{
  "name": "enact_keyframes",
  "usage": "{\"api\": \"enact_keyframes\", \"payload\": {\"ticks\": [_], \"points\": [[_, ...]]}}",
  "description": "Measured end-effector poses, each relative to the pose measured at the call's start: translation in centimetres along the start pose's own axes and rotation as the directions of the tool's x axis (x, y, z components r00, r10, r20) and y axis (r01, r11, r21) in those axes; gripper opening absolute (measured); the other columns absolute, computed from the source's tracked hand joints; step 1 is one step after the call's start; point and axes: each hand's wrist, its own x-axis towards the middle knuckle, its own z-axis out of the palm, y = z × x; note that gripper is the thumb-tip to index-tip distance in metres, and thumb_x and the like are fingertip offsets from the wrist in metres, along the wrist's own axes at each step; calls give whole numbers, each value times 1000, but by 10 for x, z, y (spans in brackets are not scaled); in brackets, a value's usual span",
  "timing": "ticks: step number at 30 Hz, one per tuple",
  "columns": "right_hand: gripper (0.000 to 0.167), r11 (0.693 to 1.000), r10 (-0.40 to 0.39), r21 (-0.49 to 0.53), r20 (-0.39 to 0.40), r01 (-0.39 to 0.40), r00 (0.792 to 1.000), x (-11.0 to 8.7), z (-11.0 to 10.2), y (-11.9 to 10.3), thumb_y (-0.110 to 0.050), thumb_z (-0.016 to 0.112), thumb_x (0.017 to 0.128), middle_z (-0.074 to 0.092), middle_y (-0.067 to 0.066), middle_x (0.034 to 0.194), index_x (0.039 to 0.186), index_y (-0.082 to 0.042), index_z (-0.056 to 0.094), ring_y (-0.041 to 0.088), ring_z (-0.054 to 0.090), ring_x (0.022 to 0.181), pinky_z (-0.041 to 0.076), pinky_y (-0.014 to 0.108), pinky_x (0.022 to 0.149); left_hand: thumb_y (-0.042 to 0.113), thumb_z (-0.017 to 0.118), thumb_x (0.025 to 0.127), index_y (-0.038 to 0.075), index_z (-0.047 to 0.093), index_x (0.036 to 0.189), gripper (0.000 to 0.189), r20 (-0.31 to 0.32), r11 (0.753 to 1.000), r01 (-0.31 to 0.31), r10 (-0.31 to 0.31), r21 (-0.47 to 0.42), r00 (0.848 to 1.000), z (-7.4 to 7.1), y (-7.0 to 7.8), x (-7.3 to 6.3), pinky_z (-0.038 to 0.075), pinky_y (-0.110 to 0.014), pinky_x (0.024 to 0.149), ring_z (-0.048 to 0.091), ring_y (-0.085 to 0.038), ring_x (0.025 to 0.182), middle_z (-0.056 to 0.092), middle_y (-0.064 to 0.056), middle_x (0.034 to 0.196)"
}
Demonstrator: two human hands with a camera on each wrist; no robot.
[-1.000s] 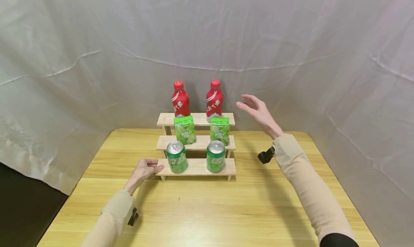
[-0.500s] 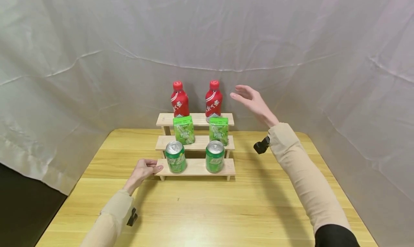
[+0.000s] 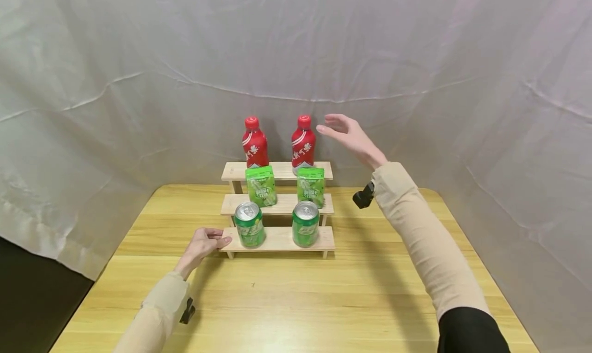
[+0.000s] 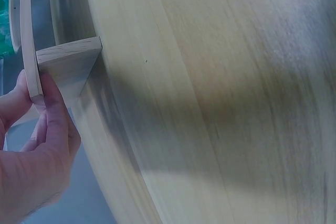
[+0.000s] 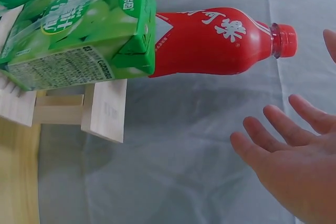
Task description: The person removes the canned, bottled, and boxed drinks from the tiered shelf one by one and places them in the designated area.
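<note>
Pale, creased fabric [image 3: 296, 44] behind a wood-grained table [image 3: 277, 301]. On the table, a three-tier wooden stand [image 3: 279, 238]: two green cans [image 3: 306, 230] on the lowest shelf, two green cartons [image 3: 311, 186] on the middle, two red bottles [image 3: 255, 148] upright on top. Left hand [image 3: 201, 244] pinching the left end of the lowest shelf, thumb above, fingers below. Right hand [image 3: 350, 135] holding nothing, fingers loosely bent, just beside the right bottle [image 3: 302, 147] but not touching. Bottle probably smooth, a little slippery, fairly heavy if full; best taken around the body, not by the cap. Stand likely stiff and light, easily nudged, best steadied by a shelf end.
</note>
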Motion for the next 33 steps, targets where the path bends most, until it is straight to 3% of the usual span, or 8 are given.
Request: {"api": "enact_keyframes", "payload": {"ticks": [17, 25, 33], "points": [[60, 999, 2, 42, 64, -5, 998, 21, 33, -9, -27, 62, 100, 48, 18, 153, 150, -2, 41, 31, 44, 144, 39, 47, 121, 13, 69, 95, -21, 51, 130, 52, 0, 1000, 1, -1, -20, 1000, -1, -1, -1, 58, -24, 82, 67, -15, 94, 60, -38, 127], [53, 999, 7, 39, 41, -8, 999, 29, 44, -11, -21, 61, 101, 54, 22, 147, 146, 1, 44, 33, 50, 138, 42, 47, 118, 12, 69, 95, -21, 51, 129, 51, -1, 1000, -5, 5, -28, 1000, -1, -2, 0, 56, -18, 78, 67, -12, 91, 63, -37, 124], [46, 999, 30, 21, -5, -29, 1000, 32, 49, -11, -19, 59, 102, 57, 25, 141, 141, 3, 47, 35, 54, 133, 45, 48, 114, 12, 70, 94, -21, 51, 130, 52, 4, 1000, -3, 4, -25, 1000, 2, -3, 0, 59, -23, 82, 67, -15, 93, 62, -37, 124]]}}
